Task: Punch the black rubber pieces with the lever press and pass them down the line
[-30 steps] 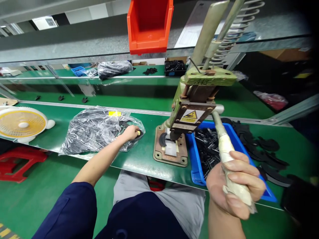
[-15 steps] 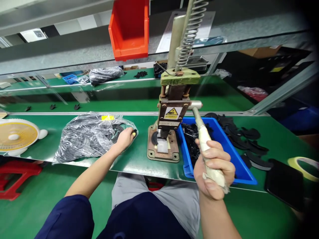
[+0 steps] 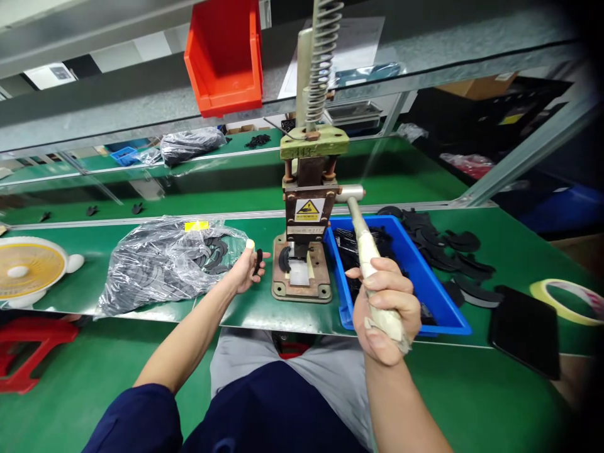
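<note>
My right hand (image 3: 387,308) is wrapped round the tape-covered lever (image 3: 361,229) of a hand press (image 3: 309,207). Between the fingers of my left hand (image 3: 245,272) is a small curved black part (image 3: 258,260), with a pale cover on one fingertip. That hand hovers over the bench between the press and a clear plastic bag (image 3: 155,267) full of similar dark curved pieces. On the press base (image 3: 302,290), another curved black piece (image 3: 284,258) sits beside a pale block (image 3: 299,272) under the ram.
A blue bin (image 3: 453,318) holding black parts stands right of the press. Loose curved black pieces (image 3: 465,240), a black flat object (image 3: 525,330) and a tape roll (image 3: 566,301) lie farther right. An orange bin (image 3: 224,94) hangs above; a fan (image 3: 31,267) stands at left.
My left hand has moved off the bag's right end, its fingers turned toward the press, and the black part now shows in it. My right hand stays on the lever. The view has shifted slightly.
</note>
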Demonstrator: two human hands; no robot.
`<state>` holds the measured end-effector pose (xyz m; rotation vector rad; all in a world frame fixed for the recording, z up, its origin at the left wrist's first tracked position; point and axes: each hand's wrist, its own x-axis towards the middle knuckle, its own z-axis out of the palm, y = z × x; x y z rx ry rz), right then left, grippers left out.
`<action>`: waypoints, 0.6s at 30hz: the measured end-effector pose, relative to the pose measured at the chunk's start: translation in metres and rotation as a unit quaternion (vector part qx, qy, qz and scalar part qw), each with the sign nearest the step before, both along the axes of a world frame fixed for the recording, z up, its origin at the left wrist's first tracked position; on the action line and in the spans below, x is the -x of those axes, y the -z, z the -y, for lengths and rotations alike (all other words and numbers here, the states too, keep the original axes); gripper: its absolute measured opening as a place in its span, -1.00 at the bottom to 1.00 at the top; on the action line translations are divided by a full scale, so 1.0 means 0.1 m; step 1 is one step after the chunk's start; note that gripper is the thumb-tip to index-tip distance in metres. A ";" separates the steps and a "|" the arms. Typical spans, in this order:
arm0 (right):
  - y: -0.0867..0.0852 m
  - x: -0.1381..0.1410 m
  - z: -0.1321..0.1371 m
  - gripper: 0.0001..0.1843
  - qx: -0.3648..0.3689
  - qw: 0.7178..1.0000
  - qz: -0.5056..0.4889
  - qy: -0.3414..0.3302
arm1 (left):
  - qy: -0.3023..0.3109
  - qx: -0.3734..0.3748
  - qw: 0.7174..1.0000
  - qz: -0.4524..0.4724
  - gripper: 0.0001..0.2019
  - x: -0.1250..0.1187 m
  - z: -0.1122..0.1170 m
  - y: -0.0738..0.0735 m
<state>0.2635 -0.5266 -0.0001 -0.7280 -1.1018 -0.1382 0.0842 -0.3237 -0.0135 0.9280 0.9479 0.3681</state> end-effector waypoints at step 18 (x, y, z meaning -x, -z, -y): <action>0.00 0.02 0.01 -0.70 0.011 1.000 -0.007 0.011 | -0.024 -0.088 0.996 -0.013 -0.76 -0.33 0.05 0.16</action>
